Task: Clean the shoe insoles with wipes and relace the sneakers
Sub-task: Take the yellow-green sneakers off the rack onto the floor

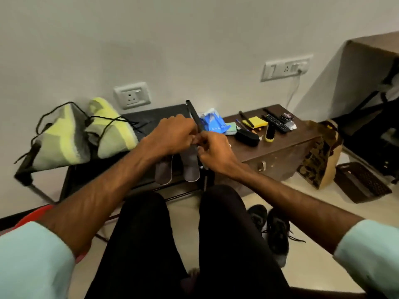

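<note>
- Two grey-and-yellow fabric sneakers (62,143) lie at the left end of the black surface (151,117), loose black laces trailing, seemingly parked for relacing.
- The left hand (172,134) and right hand (212,152) meet with fingers curled, pinching a small pale scrap (196,138), probably a wipe, above two grey foam insoles (191,169).
- A blue plastic wipes packet (210,124) sits just beyond, within reach.
- I cannot make out what the dark woven basket (360,182) holds.

Curled fingertips of left hand (172,134) and right hand (212,152) meet; thing between them hidden, grip unreadable. Upper ends of two grey foam insoles (191,167) covered by both hands. Blue wipes packet (212,123) partly behind thin black bar (195,117). Small clutter on brown wooden cabinet (280,145) blurred. Pale-blue sleeves (32,262) cut by bottom edge.
</note>
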A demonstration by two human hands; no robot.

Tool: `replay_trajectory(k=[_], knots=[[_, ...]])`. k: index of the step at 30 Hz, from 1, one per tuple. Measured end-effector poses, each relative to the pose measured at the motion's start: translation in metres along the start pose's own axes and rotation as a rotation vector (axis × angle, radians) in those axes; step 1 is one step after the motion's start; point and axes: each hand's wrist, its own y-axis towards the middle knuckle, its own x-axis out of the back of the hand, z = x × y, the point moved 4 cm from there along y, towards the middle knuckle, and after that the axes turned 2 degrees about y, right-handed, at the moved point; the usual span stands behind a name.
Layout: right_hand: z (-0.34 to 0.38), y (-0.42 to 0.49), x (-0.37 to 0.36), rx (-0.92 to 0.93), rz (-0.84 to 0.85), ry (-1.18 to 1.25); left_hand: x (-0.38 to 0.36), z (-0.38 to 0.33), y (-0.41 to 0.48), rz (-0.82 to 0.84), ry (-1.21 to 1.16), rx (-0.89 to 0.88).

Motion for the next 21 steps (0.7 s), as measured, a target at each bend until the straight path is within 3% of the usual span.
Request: replay_trajectory(k=[6,14,21], knots=[[0.073,0.037,-0.034,0.125,0.036,0.032,0.020,0.074,-0.056,-0.089,0.009,0.140],[0.137,0.056,-0.105,0.216,0.156,0.030,0.024,0.179,-0.137,-0.441,-0.073,0.356],[0.154,0.052,-0.145,0.160,0.257,-0.075,-0.009,0.230,-0.180,-0.217,0.020,0.667]])
